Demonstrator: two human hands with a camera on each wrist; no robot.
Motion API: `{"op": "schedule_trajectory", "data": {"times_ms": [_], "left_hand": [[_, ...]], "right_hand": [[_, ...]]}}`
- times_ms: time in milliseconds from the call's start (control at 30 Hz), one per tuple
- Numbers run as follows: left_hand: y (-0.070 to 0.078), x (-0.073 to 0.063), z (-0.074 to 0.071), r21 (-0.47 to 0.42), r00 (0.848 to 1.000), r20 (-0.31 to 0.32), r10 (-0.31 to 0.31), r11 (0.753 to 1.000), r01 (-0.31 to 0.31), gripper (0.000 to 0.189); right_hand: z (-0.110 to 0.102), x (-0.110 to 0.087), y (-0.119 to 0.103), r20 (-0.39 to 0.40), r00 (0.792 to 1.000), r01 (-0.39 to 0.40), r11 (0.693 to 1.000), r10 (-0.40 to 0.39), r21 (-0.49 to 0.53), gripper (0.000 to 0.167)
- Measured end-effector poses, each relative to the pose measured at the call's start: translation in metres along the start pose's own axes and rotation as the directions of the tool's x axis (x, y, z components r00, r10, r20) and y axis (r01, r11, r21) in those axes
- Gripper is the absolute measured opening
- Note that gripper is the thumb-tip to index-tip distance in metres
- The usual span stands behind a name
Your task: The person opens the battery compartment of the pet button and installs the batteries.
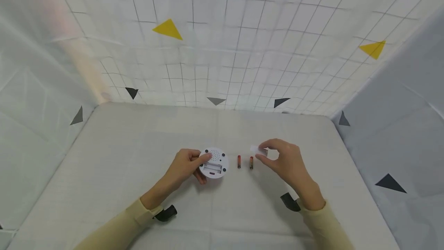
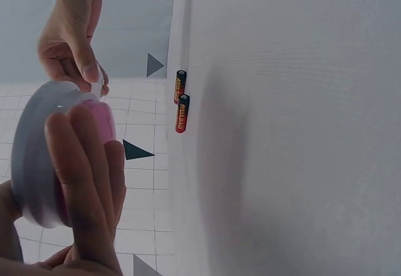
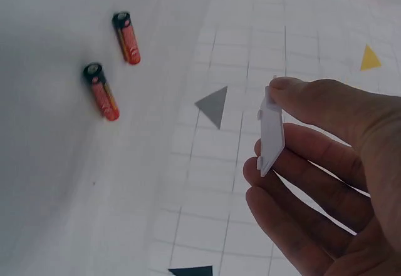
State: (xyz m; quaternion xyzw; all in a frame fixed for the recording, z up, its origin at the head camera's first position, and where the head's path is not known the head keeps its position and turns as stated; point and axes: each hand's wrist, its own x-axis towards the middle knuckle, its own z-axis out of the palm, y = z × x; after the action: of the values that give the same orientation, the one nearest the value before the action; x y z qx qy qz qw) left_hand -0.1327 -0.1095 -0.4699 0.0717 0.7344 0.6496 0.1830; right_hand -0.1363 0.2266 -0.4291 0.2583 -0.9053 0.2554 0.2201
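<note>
My left hand (image 1: 185,167) grips a round white device (image 1: 216,155), thumb across its face and fingers beneath. That face has speaker holes, small dark feet and an uncovered battery compartment (image 1: 212,168) with no batteries in it. In the left wrist view, pink shows on the device's other side. Between finger and thumb, my right hand (image 1: 287,161) pinches a small white battery cover (image 3: 271,132) with little tabs along one edge. Two red and black batteries (image 1: 239,161) (image 1: 251,163) lie side by side on the table, between the device and the right hand.
A white cloth covers the table (image 1: 156,126). At its back stands a white gridded curtain (image 1: 236,49) with yellow and dark triangles, and pale sheets (image 1: 399,126) hang at both sides. Black wrist mounts (image 1: 165,213) sit at the cuffs of the cream sleeves.
</note>
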Motion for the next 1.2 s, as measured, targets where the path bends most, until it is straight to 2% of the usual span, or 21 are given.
{"op": "schedule_trajectory", "data": {"times_ms": [167, 300, 633, 867, 1033, 1200], "left_hand": [[0.0, 0.0, 0.0, 0.008, 1.0, -0.007, 0.005, 1.0, -0.005, 0.039], [0.001, 0.0, 0.0, 0.013, 1.0, -0.014, 0.005, 1.0, -0.004, 0.039], [0.004, -0.002, 0.0, 0.003, 1.0, -0.004, 0.003, 1.0, -0.003, 0.037], [0.005, -0.002, 0.0, 0.009, 1.0, 0.001, 0.011, 1.0, -0.011, 0.037], [0.005, -0.003, 0.0, 0.017, 1.0, 0.0, 0.011, 1.0, -0.011, 0.038], [0.004, -0.003, 0.001, 0.013, 1.0, -0.003, 0.005, 1.0, -0.005, 0.037]], "right_hand": [[0.001, -0.001, 0.014, 0.03, 0.997, -0.076, 0.997, 0.076, -0.014, 0.028], [0.006, -0.004, 0.029, 0.073, 0.986, -0.152, 0.988, 0.152, -0.012, 0.025], [0.019, -0.012, 0.056, 0.187, 0.927, -0.32, 0.945, 0.326, -0.061, 0.021], [0.027, -0.016, 0.065, 0.229, 0.902, -0.369, 0.929, 0.366, -0.034, 0.017], [0.034, -0.018, 0.072, 0.271, 0.875, -0.403, 0.914, 0.401, -0.053, 0.017], [0.037, -0.02, 0.076, 0.28, 0.873, -0.397, 0.915, 0.399, -0.067, 0.018]]}}
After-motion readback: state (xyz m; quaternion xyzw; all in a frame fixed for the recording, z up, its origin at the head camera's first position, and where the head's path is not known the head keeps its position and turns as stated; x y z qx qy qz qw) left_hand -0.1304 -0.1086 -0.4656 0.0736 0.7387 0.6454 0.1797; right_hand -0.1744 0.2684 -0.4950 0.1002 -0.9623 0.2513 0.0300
